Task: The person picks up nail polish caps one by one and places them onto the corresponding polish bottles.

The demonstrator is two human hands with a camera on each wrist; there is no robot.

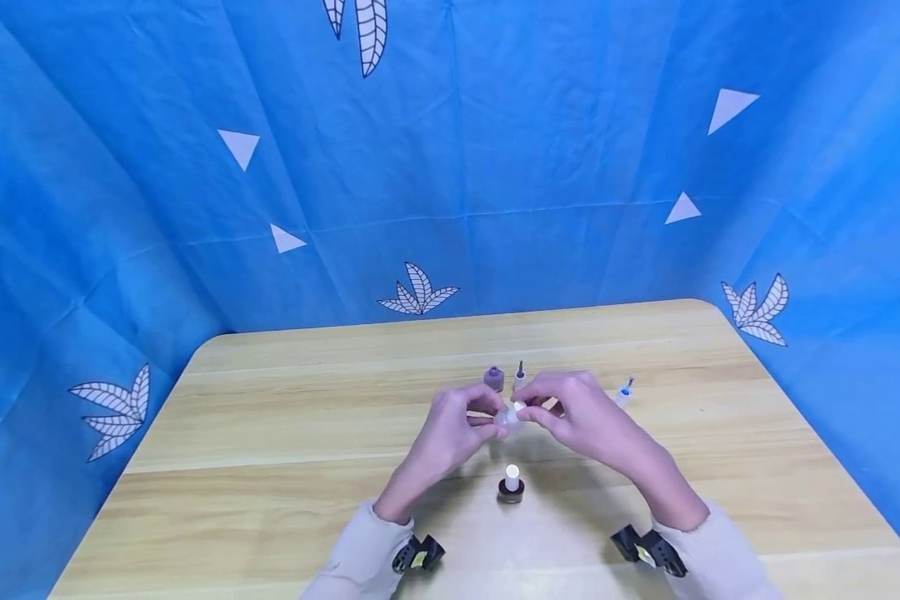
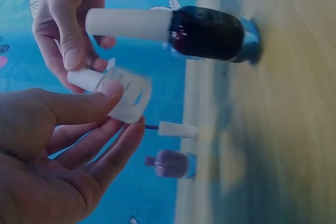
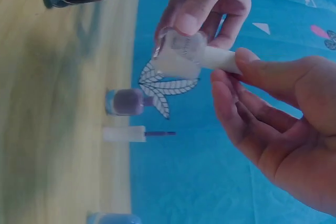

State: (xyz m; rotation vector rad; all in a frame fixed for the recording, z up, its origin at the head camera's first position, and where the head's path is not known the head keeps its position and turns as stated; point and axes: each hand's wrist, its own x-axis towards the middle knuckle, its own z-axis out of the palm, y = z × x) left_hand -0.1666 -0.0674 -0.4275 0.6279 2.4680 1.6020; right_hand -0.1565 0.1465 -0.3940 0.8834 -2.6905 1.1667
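My left hand (image 1: 446, 429) holds a clear nail polish bottle (image 2: 134, 95) between thumb and fingers, tilted above the table. On its white cap (image 3: 221, 60), the thumb and fingers of my right hand (image 1: 581, 417) pinch; the cap sits at the bottle's neck. Nearer to me, a dark nail polish bottle (image 1: 511, 492) stands upright with its white cap on. Behind the hands is an uncapped purple nail polish bottle (image 1: 493, 379). Beside that, a white cap (image 3: 125, 134) stands with its dark brush pointing up.
Right of my right hand is a small white and blue item (image 1: 625, 392), partly hidden; its kind is unclear. The wooden table (image 1: 285, 417) ends at a blue patterned cloth (image 1: 450, 167) behind and at the sides.
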